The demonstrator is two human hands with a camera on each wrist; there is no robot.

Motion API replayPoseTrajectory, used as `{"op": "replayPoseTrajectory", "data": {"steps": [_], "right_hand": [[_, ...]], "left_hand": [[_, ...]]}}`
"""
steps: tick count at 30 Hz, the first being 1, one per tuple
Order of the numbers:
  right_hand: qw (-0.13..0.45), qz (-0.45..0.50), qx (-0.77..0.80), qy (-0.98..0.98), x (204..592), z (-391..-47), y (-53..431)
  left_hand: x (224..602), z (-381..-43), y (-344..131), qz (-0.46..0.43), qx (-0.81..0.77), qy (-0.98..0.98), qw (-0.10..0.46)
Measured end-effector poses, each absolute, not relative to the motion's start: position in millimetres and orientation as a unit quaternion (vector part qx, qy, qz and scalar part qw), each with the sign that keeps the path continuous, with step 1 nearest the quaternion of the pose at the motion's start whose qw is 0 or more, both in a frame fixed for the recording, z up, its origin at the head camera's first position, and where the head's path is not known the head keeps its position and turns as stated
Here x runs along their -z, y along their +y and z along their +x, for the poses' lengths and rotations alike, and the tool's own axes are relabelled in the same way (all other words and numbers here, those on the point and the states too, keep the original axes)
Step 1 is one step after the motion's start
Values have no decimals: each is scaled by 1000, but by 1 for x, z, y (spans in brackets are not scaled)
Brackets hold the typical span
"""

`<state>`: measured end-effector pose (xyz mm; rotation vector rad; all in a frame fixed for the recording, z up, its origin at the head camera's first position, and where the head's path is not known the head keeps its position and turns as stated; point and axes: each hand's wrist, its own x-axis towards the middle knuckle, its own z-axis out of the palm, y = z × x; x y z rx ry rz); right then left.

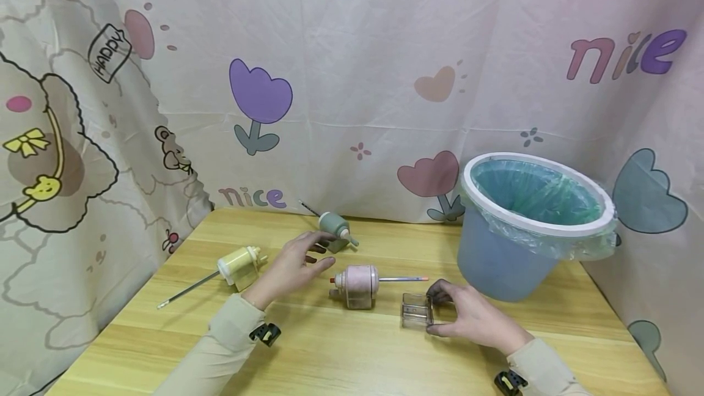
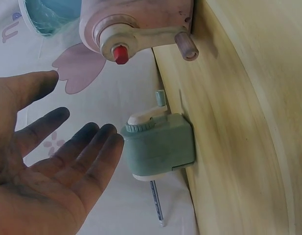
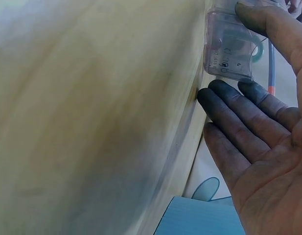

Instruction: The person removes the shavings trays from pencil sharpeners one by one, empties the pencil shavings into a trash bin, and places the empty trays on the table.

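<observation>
My right hand point(image 1: 473, 316) holds a small clear plastic shavings drawer point(image 1: 414, 310) between thumb and forefinger, low over the table; its other fingers stretch out in the right wrist view. To its left stands a pink crank pencil sharpener point(image 1: 360, 283) with a pencil point(image 1: 404, 278) sticking out. My left hand point(image 1: 291, 264) holds nothing, its fingers loosely spread and reaching toward a green crank sharpener point(image 2: 158, 147), which also has a pencil point(image 2: 156, 200) in it. On the left hand's other side is a yellow crank sharpener point(image 1: 240, 264) with a pencil point(image 1: 187, 290). Dark smudges cover fingertips of both hands.
A blue bin point(image 1: 497, 261) with a white rim and a green plastic liner stands at the table's back right, just beyond the right hand. Behind the wooden table point(image 1: 319, 353) hangs a printed curtain point(image 1: 352, 78), which also runs down both sides.
</observation>
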<state>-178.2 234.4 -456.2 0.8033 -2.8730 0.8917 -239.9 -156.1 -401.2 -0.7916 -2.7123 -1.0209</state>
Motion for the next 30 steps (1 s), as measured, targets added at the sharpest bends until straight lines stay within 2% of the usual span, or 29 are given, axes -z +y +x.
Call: {"op": "replayPoseTrajectory", "data": {"steps": [15,21,30], "right_hand": [[19,262,-286,-921,454,-177,238],[38,260,-294,-919,448,-175,243],[38,259,-281,-923,439,-175,248]], "left_hand": [[400,-249,-156,-256,353,-898,58],[401,-254,-154,-252,350,-900,58],[399,-261,-153,-262,345,-898,75]]}}
